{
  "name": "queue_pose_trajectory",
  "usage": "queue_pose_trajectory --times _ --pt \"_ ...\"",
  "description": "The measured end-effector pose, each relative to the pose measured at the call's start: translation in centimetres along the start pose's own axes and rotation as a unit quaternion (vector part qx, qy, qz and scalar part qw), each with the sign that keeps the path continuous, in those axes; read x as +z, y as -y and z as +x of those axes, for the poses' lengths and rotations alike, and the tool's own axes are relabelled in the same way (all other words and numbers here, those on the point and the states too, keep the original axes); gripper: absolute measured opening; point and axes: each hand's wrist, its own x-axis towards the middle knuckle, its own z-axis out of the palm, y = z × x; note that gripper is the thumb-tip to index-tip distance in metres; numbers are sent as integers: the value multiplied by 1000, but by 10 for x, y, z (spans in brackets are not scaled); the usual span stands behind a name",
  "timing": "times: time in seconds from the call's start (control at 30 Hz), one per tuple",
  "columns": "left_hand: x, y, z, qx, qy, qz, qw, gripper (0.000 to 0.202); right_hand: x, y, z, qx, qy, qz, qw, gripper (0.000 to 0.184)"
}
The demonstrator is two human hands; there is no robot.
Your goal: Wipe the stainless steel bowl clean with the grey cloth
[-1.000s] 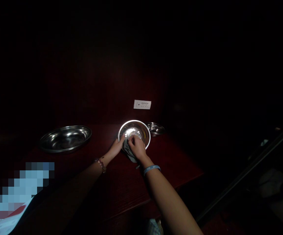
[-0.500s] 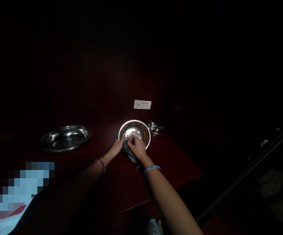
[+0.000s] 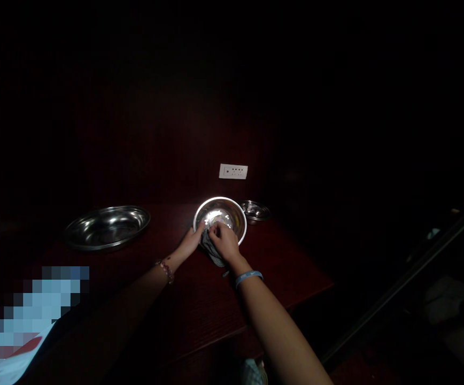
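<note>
Head view: right hand (image 3: 224, 241) presses cloth (image 3: 211, 251) into bowl (image 3: 232, 211).

Round stainless-steel bowl (image 3: 221, 215): shiny, brightly lit inside, upright on the dark red table, its near rim gripped on the left side. Grey cloth (image 3: 211, 251): bunched, draped over the bowl's near rim, one part pressed against the inside wall, the remainder hanging outside down to the tabletop.
</note>
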Motion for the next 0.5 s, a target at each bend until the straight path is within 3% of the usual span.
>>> queue_pose_trajectory --times 0.27,0.5 --pt "-1 1 0 10 5 -2 1000 63 2 -3 0 -17 -2 3 1000 20" --pt "-1 1 0 9 0 -8 1000 50 1 -3 1 -19 5 -3 1000 17"
